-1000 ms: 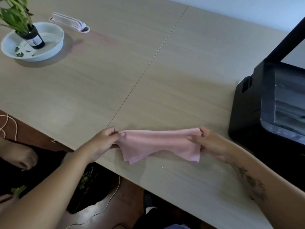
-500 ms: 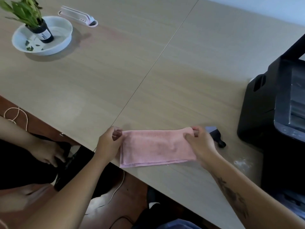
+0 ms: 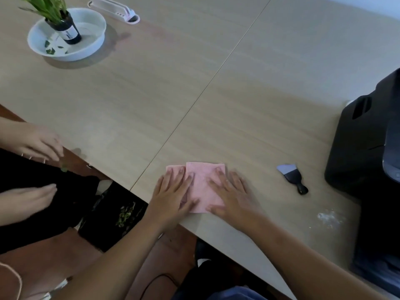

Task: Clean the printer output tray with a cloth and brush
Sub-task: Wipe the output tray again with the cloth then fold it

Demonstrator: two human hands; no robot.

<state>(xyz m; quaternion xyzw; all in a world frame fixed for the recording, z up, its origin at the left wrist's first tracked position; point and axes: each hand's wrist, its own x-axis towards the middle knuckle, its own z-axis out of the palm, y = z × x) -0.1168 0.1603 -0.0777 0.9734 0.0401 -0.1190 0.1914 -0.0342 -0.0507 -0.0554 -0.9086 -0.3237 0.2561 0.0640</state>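
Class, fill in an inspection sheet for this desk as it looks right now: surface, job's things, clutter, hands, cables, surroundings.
Surface: wooden table, white powdery smudge near the printer.
Job's things: folded pink cloth; small brush lying apart; black printer at right edge.
Clutter: potted plant in white bowl; white holder.
Hands: left hand and right hand flat on the cloth.
Cables: thin cord on floor.
Surroundings: another person's hands at left.

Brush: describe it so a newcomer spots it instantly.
Find the black printer at the table's right edge. Just left of it, lying alone on the wood, is the brush. It is small and dark with pale bristles, unlike the pink cloth under both hands further left.
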